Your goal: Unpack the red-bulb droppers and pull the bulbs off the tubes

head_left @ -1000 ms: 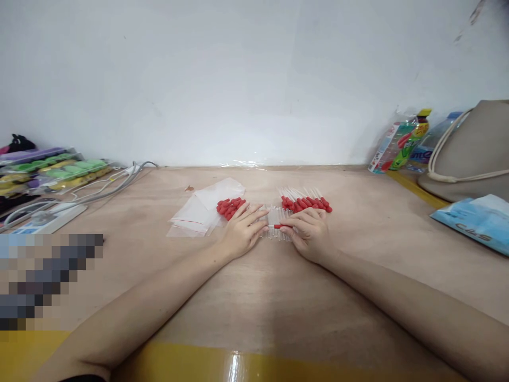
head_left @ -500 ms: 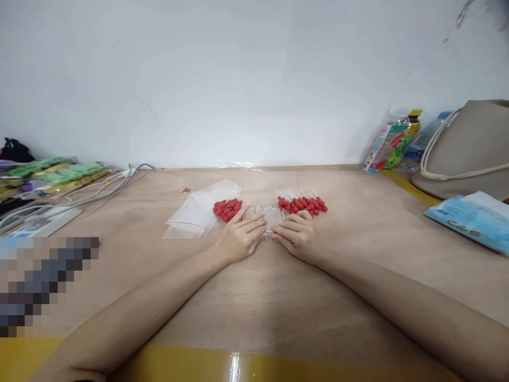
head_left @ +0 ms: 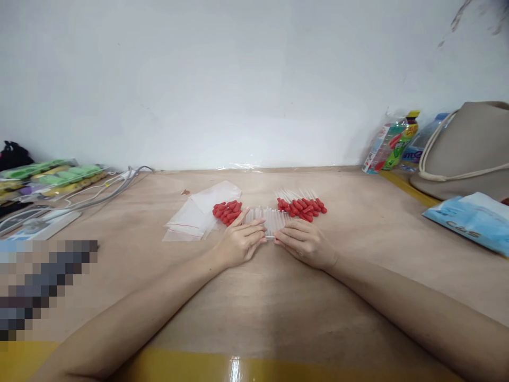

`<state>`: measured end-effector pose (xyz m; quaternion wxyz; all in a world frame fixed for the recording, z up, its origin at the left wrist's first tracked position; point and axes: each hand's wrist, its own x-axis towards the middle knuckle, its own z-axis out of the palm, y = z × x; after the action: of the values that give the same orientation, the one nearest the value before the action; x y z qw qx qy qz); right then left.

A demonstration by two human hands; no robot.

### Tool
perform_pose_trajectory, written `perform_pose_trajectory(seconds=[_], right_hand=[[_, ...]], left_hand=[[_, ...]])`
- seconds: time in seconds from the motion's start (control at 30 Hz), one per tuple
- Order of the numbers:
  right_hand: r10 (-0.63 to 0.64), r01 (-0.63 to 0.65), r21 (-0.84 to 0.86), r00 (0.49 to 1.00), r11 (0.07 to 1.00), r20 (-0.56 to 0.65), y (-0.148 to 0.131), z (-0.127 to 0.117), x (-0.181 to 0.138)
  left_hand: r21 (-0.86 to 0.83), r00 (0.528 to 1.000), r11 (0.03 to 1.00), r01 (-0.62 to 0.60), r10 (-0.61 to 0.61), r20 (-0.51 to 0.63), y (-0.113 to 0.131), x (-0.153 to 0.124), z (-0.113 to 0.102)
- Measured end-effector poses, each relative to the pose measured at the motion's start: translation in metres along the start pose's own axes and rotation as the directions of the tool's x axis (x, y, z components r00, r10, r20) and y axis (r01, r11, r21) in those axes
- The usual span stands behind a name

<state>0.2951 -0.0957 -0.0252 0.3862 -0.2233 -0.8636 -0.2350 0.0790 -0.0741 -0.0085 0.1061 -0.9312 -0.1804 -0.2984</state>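
Note:
In front of me a row of thin clear tubes [head_left: 270, 218] lies side by side on the table. At its near edge, my left hand [head_left: 240, 244] pinches one end of a clear tube [head_left: 269, 238] held crosswise, its index finger stretched out. My right hand [head_left: 308, 244] closes around the tube's other end, where a bit of red rubber cap [head_left: 275, 241] shows at the fingertips. Left of the row is a heap of loose red rubber caps [head_left: 227, 211]. Behind my right hand lies a bunch of red-capped droppers [head_left: 304, 206], clear stems pointing away.
Flat zip bags [head_left: 191, 215] lie left of the caps. A power strip [head_left: 51, 225] with cables and bagged green and yellow items [head_left: 71, 175] are at far left. On the right are drink bottles [head_left: 392, 143], a beige bag [head_left: 469, 143] and a blue tissue pack [head_left: 469, 220].
My right hand has shifted slightly down, uncovering more of the tubes and capped droppers. The left hand stays nearly in place. The crosswise tube remains between my fingertips.

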Motion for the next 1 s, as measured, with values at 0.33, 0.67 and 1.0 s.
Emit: perform_pose_trajectory(seconds=[0.33,0.67,1.0], right_hand=[[-0.059,0.058,-0.024,0.997,0.998,-0.048,0.003,-0.014,-0.005],[0.523,-0.516,0.085,0.845,0.852,-0.113,0.038,-0.014,-0.022],[0.807,-0.805,0.090,0.572,0.587,-0.146,0.063,-0.020,-0.035]], left_hand=[[0.015,0.996,1.000,-0.002,0.004,-0.086,-0.002,-0.009,-0.004],[0.070,0.952,0.953,0.296,-0.288,-0.107,-0.019,0.000,0.005],[0.020,0.946,0.948,0.319,-0.317,-0.069,-0.027,0.025,0.022]])
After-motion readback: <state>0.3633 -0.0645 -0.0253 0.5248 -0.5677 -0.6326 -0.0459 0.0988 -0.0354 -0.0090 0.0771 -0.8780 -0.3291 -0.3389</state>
